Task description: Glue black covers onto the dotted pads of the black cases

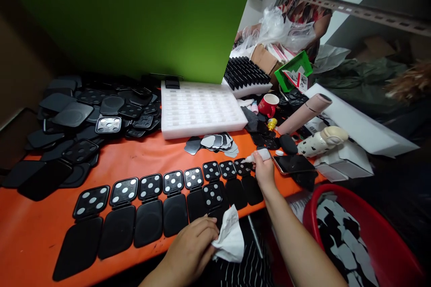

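Observation:
A row of opened black compact cases (150, 187) lies along the front of the table, their upper halves marked with pale round spots. My right hand (265, 171) is closed around a small white squeeze bottle (261, 155). The bottle's nozzle points left, at the spotted half of a compact near the row's right end. My left hand (193, 244) is closed on a crumpled white tissue (231, 237). Its fingertips are by the lower part of another opened compact (213, 194) that overlaps the row; whether they also grip it is partly hidden.
Thin silver plates (220, 142) lie behind the row, before a white foam tray (202, 110). Black cases (74, 112) are heaped at left. A red mug (268, 105), pink bottle (305, 113) and phone (293, 164) stand right, above a red tub (314, 206). A person sits behind.

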Demonstrator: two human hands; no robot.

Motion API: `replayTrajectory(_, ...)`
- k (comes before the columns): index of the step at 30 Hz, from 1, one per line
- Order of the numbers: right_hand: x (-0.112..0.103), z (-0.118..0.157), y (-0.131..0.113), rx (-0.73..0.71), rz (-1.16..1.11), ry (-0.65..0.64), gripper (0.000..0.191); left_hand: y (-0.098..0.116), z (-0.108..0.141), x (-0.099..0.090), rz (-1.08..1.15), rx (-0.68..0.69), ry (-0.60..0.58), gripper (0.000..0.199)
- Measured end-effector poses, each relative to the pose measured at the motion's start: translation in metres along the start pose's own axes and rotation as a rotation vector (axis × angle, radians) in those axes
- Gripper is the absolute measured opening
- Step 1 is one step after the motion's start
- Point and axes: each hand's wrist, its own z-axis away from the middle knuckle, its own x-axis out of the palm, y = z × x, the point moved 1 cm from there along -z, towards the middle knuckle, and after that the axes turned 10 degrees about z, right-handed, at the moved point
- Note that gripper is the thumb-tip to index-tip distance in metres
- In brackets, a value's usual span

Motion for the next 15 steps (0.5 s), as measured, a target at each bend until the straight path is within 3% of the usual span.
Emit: replayTrajectory(15,-0.016,0.018,0.0,-0.059,0.053,-0.003,0.034,-0.002,0.001,0.0,0.06,0.009,0.024,0.016)
